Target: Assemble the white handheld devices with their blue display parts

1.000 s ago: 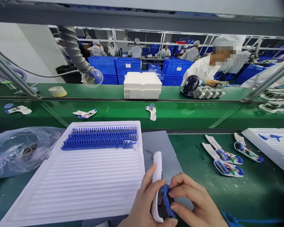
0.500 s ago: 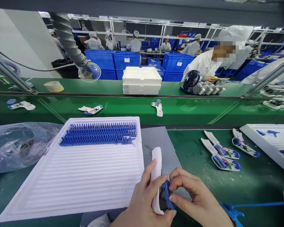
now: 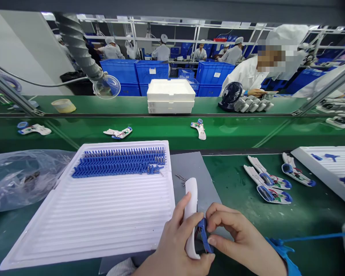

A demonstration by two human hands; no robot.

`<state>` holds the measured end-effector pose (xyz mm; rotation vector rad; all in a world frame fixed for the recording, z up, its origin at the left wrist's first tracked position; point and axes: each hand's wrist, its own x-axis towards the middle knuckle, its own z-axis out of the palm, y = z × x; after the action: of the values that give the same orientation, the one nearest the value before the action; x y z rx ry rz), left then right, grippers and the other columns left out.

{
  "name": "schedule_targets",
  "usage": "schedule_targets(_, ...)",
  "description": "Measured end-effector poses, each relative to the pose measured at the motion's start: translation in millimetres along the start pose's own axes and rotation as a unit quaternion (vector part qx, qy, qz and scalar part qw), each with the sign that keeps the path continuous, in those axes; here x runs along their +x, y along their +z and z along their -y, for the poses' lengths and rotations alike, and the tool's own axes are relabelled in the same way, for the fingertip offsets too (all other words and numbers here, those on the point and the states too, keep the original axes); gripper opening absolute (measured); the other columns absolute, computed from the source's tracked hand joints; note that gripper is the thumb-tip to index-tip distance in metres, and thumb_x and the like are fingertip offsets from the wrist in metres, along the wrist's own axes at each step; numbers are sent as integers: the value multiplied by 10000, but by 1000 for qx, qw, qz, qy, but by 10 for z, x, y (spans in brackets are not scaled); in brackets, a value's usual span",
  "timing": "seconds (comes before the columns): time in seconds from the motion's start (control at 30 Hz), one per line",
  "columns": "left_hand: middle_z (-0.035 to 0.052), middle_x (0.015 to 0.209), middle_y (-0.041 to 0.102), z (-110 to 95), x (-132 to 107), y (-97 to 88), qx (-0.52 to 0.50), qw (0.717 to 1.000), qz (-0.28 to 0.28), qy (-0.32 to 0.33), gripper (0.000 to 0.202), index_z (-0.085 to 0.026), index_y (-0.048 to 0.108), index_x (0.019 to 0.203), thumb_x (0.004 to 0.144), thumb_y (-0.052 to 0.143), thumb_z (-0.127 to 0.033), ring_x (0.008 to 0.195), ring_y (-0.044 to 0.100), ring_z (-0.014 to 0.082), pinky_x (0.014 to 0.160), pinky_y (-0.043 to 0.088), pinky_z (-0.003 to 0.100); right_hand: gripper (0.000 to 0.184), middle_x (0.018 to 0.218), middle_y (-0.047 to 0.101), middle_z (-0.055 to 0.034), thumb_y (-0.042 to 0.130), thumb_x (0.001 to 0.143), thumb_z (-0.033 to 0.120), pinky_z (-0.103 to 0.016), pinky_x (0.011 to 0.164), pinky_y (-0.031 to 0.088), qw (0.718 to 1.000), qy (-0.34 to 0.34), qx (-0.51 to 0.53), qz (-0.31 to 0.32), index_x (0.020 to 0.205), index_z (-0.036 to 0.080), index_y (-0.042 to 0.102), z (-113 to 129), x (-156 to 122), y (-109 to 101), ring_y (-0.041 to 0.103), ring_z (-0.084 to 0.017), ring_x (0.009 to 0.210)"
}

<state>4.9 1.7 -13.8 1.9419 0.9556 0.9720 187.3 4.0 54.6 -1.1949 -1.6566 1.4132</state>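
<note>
With the left hand (image 3: 175, 245) gripping the white shell (image 3: 191, 214) upright over the grey mat's (image 3: 189, 168) near edge, the right hand (image 3: 235, 241) pinching the blue clip (image 3: 203, 234) should seat it squarely, without forcing.

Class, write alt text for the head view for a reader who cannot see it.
The left hand grips a white casing while the right hand pinches a blue part against it. Beside them a white tray carries rows of blue clips.
</note>
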Motion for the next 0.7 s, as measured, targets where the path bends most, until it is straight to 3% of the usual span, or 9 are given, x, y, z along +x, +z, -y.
schedule_targets(0.13,135,1540,115,3,-12,-2,18,1000,4,5,758,-357,307,1323,652,623,-199,1075,617,300,785,561,432,125,811,522,-31,553,861,213,-266,668,499,1000,-3,-7,1,739,198,575,31,2,-7,539,-147,720)
schedule_targets(0.33,215,1450,263,-78,35,1,137,989,-36,36,668,-296,351,1271,655,602,-223,915,673,316,603,586,431,109,843,552,-47,506,809,125,-273,639,512,994,-29,-104,-31,821,210,573,59,-68,-16,567,-168,736)
schedule_targets(0.53,285,1347,365,-133,101,16,232,965,-67,98,595,-217,399,1213,640,549,-154,796,692,302,493,578,400,148,814,573,-31,483,759,74,-251,587,479,949,-46,-312,-11,784,205,546,134,-84,2,574,-155,680)
schedule_targets(0.7,282,1357,360,-113,109,18,249,961,-63,103,571,-205,422,1201,644,532,-149,873,681,327,507,584,398,168,802,565,-29,442,766,75,-243,567,448,935,-32,-352,11,790,194,559,181,-81,6,563,-151,658)
